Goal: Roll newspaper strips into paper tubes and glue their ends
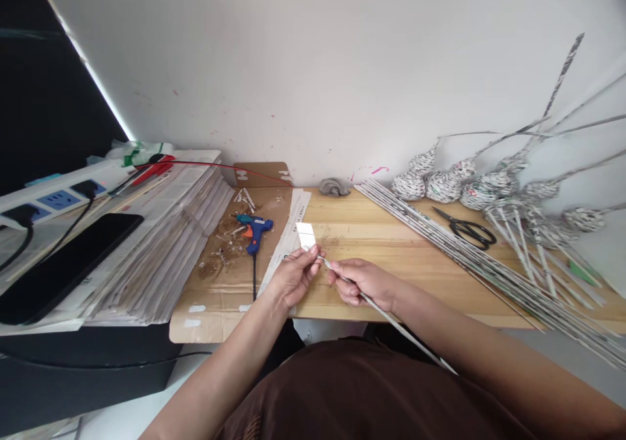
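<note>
By the worktop's front edge: left hand pinches newspaper tube near its flared end; right hand grasps shaft; even tension advisable.

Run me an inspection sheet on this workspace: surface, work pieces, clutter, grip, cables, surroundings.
Surface: wooden table, brown smudges; stained cardboard at left.
Job's things: white paper piece and thin paper stick, both in hand.
Clutter: glue gun and paper scraps on the cardboard; open scissors beside the stick bundle.
Grip: left hand pinches the paper piece; right hand holds the stick.
Cables: black cord from the glue gun; two plugs in the power strip; red wire over the newspaper stack.
Surroundings: white wall, reddish marks.
</note>
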The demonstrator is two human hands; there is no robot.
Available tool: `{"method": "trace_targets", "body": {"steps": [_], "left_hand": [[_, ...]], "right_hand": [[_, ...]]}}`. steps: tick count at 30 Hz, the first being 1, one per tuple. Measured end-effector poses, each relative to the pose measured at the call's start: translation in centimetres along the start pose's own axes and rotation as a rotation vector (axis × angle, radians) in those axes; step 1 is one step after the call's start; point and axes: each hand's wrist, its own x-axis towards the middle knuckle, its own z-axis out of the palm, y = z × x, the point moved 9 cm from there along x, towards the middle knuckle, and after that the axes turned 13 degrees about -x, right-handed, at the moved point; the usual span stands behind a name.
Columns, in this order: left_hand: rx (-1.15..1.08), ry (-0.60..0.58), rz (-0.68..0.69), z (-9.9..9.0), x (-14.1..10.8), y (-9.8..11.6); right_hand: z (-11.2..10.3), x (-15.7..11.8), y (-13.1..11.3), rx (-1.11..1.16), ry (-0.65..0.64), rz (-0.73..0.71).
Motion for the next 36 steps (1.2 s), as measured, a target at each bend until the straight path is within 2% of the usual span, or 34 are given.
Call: {"method": "trace_targets", "body": {"steps": [2, 3, 6, 7, 8, 9, 13, 14, 16, 19, 20, 21, 24, 25, 26, 28, 30, 32, 34, 36], "left_hand": [[-0.009, 0.002, 0.002, 0.0, 0.0, 0.1], [-0.01, 0.009, 0.006, 0.0, 0.0, 0.1], [-0.005, 0.041, 0.023, -0.2, 0.1, 0.3], [-0.003, 0.049, 0.027, -0.2, 0.1, 0.3], [0.001, 0.053, 0.029, -0.3, 0.1, 0.3], [0.006, 0.053, 0.029, -0.3, 0.1, 0.3], [0.015, 0.034, 0.013, -0.2, 0.0, 0.2], [0.011, 0.029, 0.011, -0.2, 0.0, 0.1], [0.007, 0.031, 0.01, -0.3, 0.1, 0.1], [0.014, 0.042, 0.024, -0.4, 0.1, 0.1], [0.019, 0.044, 0.027, -0.4, 0.0, 0.1], [0.025, 0.045, 0.027, -0.3, 0.0, 0.1], [0.029, 0.033, 0.013, -0.1, -0.1, 0.0], [0.025, 0.025, 0.008, -0.1, -0.1, -0.1], [0.021, 0.019, 0.003, 0.0, -0.1, -0.1], [0.019, 0.011, -0.001, 0.0, 0.0, -0.2], [0.021, 0.006, 0.003, -0.1, 0.1, -0.2], [0.026, -0.004, 0.011, 0.0, 0.2, -0.1], [0.031, -0.018, -0.003, 0.0, 0.2, -0.2], [0.031, -0.035, -0.037, 0.2, 0.2, -0.3]], "right_hand": [[0.1, 0.0, 0.0, 0.029, -0.027, 0.002], [-0.3, -0.1, -0.2, -0.054, 0.025, -0.016], [-2.3, -1.2, -2.4, -0.483, 0.355, -0.143], [-2.6, -1.6, -3.1, -0.588, 0.433, -0.176], [-2.5, -1.7, -3.3, -0.626, 0.451, -0.18], [-2.3, -1.5, -2.9, -0.59, 0.41, -0.155], [-0.2, -0.2, -0.1, -0.129, 0.028, 0.009], [0.0, -0.1, 0.1, -0.083, -0.012, 0.026], [-0.7, -0.1, -0.1, -0.184, 0.058, 0.009], [-2.5, -1.0, -2.3, -0.526, 0.374, -0.14], [-2.6, -1.2, -2.7, -0.568, 0.418, -0.176], [-2.4, -1.1, -2.6, -0.541, 0.401, -0.178], [-0.6, 0.0, -0.5, -0.205, 0.107, -0.05], [-0.1, 0.1, 0.0, -0.119, 0.028, -0.012], [0.1, 0.2, 0.1, -0.095, 0.001, 0.004], [-0.9, -0.1, -0.7, -0.258, 0.114, -0.04], [-2.4, -0.9, -2.6, -0.557, 0.349, -0.149], [-2.6, -1.7, -4.0, -0.748, 0.488, -0.243], [-2.3, -1.3, -3.4, -0.671, 0.422, -0.222], [-1.4, -0.3, -1.4, -0.382, 0.219, -0.117]]}}
